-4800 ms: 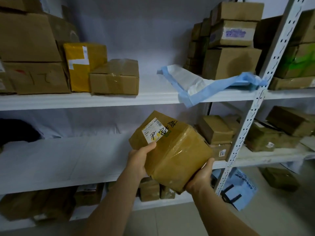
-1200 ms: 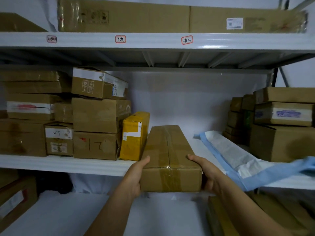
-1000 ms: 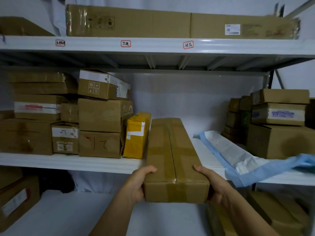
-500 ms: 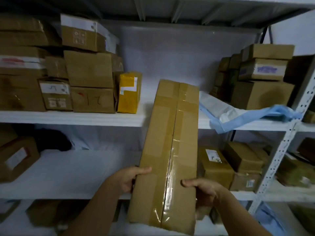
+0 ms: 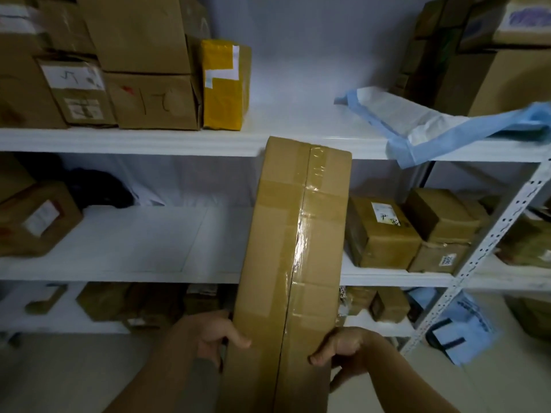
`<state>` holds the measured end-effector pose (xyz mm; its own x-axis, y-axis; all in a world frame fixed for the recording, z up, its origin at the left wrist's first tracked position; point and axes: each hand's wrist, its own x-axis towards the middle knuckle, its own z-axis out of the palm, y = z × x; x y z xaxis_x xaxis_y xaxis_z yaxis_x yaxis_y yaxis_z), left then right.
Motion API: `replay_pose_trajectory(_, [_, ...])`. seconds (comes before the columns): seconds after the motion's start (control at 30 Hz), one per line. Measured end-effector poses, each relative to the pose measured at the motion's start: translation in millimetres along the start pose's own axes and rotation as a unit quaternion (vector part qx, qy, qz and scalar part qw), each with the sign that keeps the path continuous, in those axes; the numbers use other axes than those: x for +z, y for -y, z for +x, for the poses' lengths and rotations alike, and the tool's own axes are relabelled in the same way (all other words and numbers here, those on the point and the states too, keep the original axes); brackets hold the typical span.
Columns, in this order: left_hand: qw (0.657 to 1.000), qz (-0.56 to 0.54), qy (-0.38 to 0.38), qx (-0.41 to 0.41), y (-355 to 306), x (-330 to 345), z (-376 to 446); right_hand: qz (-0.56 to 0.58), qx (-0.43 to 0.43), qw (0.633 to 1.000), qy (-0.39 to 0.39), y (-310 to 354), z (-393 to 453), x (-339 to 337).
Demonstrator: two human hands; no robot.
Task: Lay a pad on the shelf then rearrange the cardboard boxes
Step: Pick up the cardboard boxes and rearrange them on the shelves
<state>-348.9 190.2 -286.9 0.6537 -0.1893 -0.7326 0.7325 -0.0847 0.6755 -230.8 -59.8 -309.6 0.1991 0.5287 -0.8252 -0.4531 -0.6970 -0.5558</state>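
one long cardboard box (image 5: pixel 293 263), taped along its seam, held nearly upright in front of the shelving, clear of every shelf; its top end reaches the edge of the upper shelf (image 5: pixel 134 140). left hand (image 5: pixel 208 335) grips the lower left edge, thumb curled over the front face; right hand (image 5: pixel 343 350) grips the lower right edge the same way, fingers wrapped behind. two hands low on the sides probably because the box is long and would swing if held by one end. one blue-and-white pad (image 5: pixel 432 120) lies crumpled on the right of the upper shelf, partly hanging over the edge, not spread flat, so the padding step looks unfinished. middle shelf (image 5: pixel 125 242) shows a broad bare stretch, likely where box or pad is headed. counts: one yellow parcel (image 5: pixel 223 87) on the upper shelf beside at least four brown boxes to its left; three brown boxes (image 5: pixel 384 234) on the middle shelf right of the held box, one at far left; lower shelf too dim to count
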Motion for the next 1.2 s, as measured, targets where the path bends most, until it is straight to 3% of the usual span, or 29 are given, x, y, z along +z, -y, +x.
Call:
replay_pose_trajectory(0.23, [0.995,-0.050,-0.015,-0.080,14.6,4.7,61.8,0.015,0.062,0.998,0.000,-19.3,26.9,-31.7])
replay_pose_trajectory(0.4, [0.992,-0.104,-0.056,-0.050,-6.8,-0.6,100.1,0.074,0.054,0.995,-0.029,-7.3,29.5,-68.0])
replay_pose_trajectory(0.6, [0.974,-0.203,-0.099,0.015,-54.7,-6.2,141.8,0.088,-0.020,0.988,-0.126,30.8,32.2,-118.9])
replay_pose_trajectory(0.7, [0.953,-0.278,-0.107,0.047,-79.8,-8.1,169.0,0.154,-0.084,0.966,-0.191,60.9,39.4,-142.7])
replay_pose_trajectory(0.77, [0.939,-0.305,-0.146,0.059,-102.6,-3.9,187.8,0.179,-0.112,0.947,-0.242,82.5,55.6,-163.7])
replay_pose_trajectory(0.83, [0.938,-0.262,-0.218,0.062,-124.9,3.5,208.7,0.190,-0.123,0.930,-0.291,102.9,66.9,-180.8])
replay_pose_trajectory(0.9, [0.945,-0.190,-0.252,0.081,-149.9,15.4,225.4,0.161,-0.123,0.909,-0.365,123.4,64.8,-187.8])
replay_pose_trajectory(1.03, [0.960,-0.188,-0.188,0.090,-198.0,43.3,249.7,0.048,-0.111,0.860,-0.497,154.0,69.3,-209.8])
replay_pose_trajectory(1.2, [0.960,-0.248,-0.127,0.038,-229.1,58.8,284.9,-0.088,-0.111,0.829,-0.541,173.5,82.5,-237.8])
